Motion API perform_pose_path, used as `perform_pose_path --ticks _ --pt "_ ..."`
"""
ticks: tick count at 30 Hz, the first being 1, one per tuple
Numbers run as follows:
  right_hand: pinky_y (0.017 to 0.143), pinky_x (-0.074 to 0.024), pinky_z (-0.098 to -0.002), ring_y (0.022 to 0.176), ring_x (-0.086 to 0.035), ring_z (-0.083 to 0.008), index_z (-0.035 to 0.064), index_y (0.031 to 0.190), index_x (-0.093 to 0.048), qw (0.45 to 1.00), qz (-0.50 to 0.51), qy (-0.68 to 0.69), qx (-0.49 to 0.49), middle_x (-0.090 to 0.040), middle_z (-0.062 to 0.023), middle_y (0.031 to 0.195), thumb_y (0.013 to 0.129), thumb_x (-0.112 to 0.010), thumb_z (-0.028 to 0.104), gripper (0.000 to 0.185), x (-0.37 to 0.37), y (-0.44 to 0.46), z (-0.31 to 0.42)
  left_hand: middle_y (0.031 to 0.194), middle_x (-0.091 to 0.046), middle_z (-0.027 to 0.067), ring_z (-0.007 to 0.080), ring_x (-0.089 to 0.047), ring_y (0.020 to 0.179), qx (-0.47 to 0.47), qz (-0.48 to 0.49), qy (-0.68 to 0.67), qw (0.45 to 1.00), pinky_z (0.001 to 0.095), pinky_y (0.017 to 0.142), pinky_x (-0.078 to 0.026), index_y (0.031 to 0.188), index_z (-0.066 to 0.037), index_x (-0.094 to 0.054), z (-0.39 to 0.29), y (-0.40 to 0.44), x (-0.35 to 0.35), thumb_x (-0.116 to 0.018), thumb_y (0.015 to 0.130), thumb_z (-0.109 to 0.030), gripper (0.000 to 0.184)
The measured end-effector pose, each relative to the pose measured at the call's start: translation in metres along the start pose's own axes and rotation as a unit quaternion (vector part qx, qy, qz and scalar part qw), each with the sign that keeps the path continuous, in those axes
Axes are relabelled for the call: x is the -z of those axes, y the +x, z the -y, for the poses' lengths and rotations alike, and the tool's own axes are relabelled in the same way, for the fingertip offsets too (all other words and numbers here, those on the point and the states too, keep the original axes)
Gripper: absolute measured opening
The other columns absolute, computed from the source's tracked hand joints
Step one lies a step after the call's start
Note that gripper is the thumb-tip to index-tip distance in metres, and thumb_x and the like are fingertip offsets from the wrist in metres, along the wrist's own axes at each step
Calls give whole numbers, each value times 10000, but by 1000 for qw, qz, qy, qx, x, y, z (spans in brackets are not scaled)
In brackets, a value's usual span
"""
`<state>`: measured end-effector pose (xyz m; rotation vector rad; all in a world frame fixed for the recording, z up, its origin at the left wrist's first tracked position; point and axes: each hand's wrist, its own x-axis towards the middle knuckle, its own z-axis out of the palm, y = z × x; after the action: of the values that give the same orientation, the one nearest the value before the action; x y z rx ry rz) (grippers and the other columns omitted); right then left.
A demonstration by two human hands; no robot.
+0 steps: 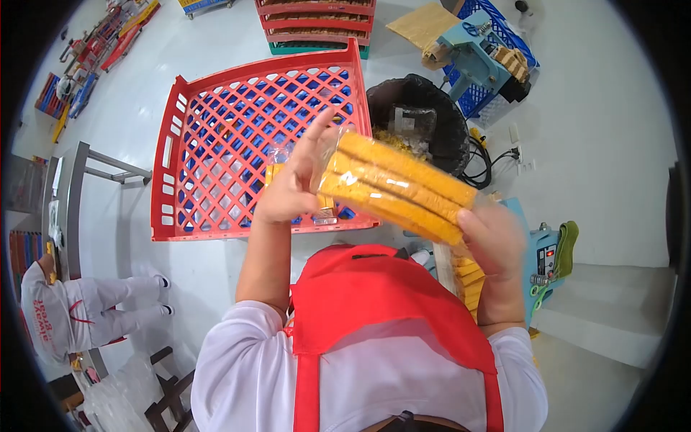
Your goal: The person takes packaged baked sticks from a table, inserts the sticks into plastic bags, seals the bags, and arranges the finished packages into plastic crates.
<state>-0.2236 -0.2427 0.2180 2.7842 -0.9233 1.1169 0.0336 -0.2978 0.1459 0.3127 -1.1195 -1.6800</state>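
Note:
A clear plastic pack of long yellow bread sticks (pixel 399 183) is held up slantwise in front of my red apron. My right hand (pixel 497 234) is closed on its right end, thumb on top, and is partly blurred. At the pack's left end is my left hand (pixel 294 183), with the fingers stretched and the thumb apart; some fingertips are hidden behind the wrapping. Under my left hand, another wrapped yellow pack (pixel 326 210) lies in the red lattice crate (pixel 216 158), mostly covered.
Right of the crate stands a black-lined bin (pixel 457 133) with wrappers and yellow scraps. Blue-green machines (pixel 540 259) stand at the right, beside loose yellow sticks (pixel 471 284). Stacked crates (pixel 317 25) are ahead. A person in white (pixel 79 313) works at the left.

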Motion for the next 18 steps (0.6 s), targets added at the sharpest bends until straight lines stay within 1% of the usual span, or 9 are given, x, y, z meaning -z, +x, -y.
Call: perform_pose_path --ticks 1,2,3,5,6,8,13,16,18 --pt "415 -395 -266 508 -513 -198 52 983 -568 1000 0 -18 -19 -498 -62 608 619 -652 17 375 2 -1 1 1233 -389 126 243 -422 1123 28 -61 -93 993 367 915 -367 1351 -41 -32 3 0 0 -708 660 -344 1013" --pt "415 -395 -266 508 -513 -198 52 983 -568 1000 0 -19 -22 -498 -62 608 619 -652 17 375 -1 1 -1 1264 -356 122 250 -423 1125 17 25 -147 989 408 881 -406 1349 -60 -61 14 -6 12 -584 764 -409 859" --pt "423 -402 -265 517 -520 -193 57 992 -567 1000 -6 -24 0 -503 -61 615 623 -658 30 381 -6 6 -5 1264 -356 122 250 -423 1125 22 28 -147 988 408 881 -406 1349 -60 -61 21 -7 14 -584 764 -409 859" --pt "432 -408 -263 527 -526 -189 63 1000 -565 999 -14 -29 15 -508 -60 623 626 -664 42 387 -17 6 -9 1262 -363 111 245 -430 1121 149 -73 -121 979 423 850 -431 1342 -82 -116 34 -12 11 -543 810 -299 715" --pt "438 -412 -265 535 -530 -184 68 1002 -567 1000 0 -20 11 -514 -54 631 619 -671 51 397 -22 5 -12 1256 -372 102 234 -439 1115 141 -89 -137 976 418 846 -435 1328 -96 -174 35 -9 6 -506 829 -215 611" --pt "432 -407 -271 532 -525 -175 77 1009 -569 997 51 -51 7 -515 -37 634 606 -682 49 420 -23 2 -14 1247 -381 102 234 -441 1113 150 -95 -165 970 417 846 -434 1324 -95 -190 40 -10 5 -514 820 -207 609" --pt "411 -390 -282 498 -506 -179 73 1000 -572 996 60 -54 25 -504 -40 611 610 -676 37 406 -8 5 -9 1219 -408 111 236 -441 1114 137 -94 -196 966 413 851 -431 1309 -91 -234 41 -10 4 -536 798 -194 602" --pt "405 -386 -283 488 -502 -173 70 994 -576 997 53 -43 31 -506 -37 607 608 -675 33 400 1 -1 -9 1207 -420 119 246 -437 1119 108 -97 -148 978 411 864 -419 1304 -65 -239 29 -7 -3 -524 807 -227 596" --pt "404 -388 -283 485 -502 -168 72 993 -578 997 58 -41 24 -510 -33 609 603 -677 31 404 3 -3 -9 1226 -406 134 259 -428 1129 157 -68 -203 964 406 883 -400 1304 -36 -231 22 -3 1 -501 827 -300 608"
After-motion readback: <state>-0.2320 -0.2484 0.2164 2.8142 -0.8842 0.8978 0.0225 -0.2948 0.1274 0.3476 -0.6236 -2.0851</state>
